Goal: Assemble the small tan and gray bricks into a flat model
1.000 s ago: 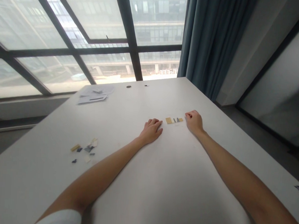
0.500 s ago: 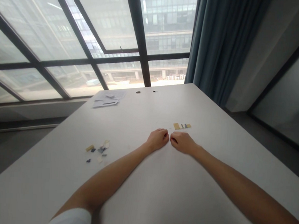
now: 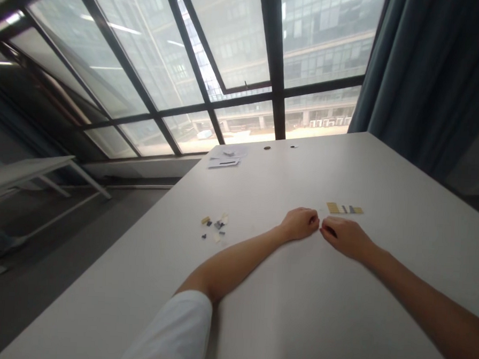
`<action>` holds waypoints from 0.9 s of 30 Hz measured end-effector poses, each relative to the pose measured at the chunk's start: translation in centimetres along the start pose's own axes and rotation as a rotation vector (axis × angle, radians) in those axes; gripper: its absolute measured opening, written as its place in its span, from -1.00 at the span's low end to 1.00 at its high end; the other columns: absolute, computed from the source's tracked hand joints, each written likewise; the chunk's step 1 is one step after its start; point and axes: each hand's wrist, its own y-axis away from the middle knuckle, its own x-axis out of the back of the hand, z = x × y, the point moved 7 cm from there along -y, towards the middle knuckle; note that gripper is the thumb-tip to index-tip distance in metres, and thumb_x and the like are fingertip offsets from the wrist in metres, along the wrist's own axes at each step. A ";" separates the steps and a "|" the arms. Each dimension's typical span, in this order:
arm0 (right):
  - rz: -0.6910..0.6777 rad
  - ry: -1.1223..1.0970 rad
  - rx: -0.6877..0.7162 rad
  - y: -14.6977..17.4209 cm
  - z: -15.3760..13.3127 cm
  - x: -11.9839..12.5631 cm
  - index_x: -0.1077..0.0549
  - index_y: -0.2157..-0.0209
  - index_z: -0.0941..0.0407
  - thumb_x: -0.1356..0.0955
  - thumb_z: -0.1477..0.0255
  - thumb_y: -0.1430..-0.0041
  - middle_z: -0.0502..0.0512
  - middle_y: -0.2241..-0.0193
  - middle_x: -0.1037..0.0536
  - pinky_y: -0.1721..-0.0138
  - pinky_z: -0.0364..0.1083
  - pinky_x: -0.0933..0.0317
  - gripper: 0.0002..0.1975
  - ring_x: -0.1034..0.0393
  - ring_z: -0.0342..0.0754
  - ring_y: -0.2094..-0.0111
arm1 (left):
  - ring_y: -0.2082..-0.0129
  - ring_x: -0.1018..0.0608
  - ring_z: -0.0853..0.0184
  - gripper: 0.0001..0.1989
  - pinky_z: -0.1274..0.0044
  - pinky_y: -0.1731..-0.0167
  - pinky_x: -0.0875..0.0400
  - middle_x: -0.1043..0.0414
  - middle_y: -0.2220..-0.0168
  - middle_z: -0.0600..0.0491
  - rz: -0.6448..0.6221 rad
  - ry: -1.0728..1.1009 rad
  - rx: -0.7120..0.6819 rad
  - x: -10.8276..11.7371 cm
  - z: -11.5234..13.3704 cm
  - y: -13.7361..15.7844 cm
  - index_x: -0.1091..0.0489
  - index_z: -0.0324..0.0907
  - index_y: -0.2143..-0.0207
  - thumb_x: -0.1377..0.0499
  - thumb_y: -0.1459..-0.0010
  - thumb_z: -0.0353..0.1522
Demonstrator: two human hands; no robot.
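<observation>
My left hand rests on the white table with its fingers curled into a loose fist. Facing it is my right hand, also curled into a fist, a narrow gap between the two. Nothing shows in either hand. Just beyond my right hand lies a row of small toy building bricks, with a yellow studded plate at its left end and grey pieces further right. Left of my left forearm is a loose scatter of small bricks, among them a yellow brick and a grey brick.
Papers with a dark, thin item on top lie at the table's far left corner. A round dark grommet sits near the back edge. Windows and a blue curtain rise behind. Another table stands at far left.
The camera has turned left, so everything appears further right and the other table has come into view. Both hands keep their curled pose beside the bricks.
</observation>
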 end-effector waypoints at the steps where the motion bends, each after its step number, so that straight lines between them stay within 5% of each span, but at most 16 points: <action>1: -0.001 0.000 -0.002 0.0 0.1 -0.1 -0.35 0.45 0.08 -0.23 0.35 -0.31 0.05 0.46 -0.49 0.38 -0.11 0.00 -0.76 -0.33 -0.05 0.42 | 0.24 -0.51 0.30 -0.76 0.53 0.24 -0.34 -0.55 0.28 0.02 -0.002 0.002 -0.004 0.0 0.0 0.0 -0.46 -0.13 0.32 -0.02 -0.28 -0.29; 27: -0.011 -0.022 -0.029 0.2 1.3 -1.4 -0.38 0.45 0.06 -0.22 0.27 -0.30 0.04 0.47 -0.50 0.41 -0.10 -0.04 -0.73 -0.37 -0.04 0.45 | 0.35 -0.48 0.35 -0.73 0.54 0.31 -0.31 -0.56 0.31 0.01 -0.072 0.185 -0.032 0.4 -1.5 -0.5 -0.52 -0.21 0.22 -0.07 -0.28 -0.27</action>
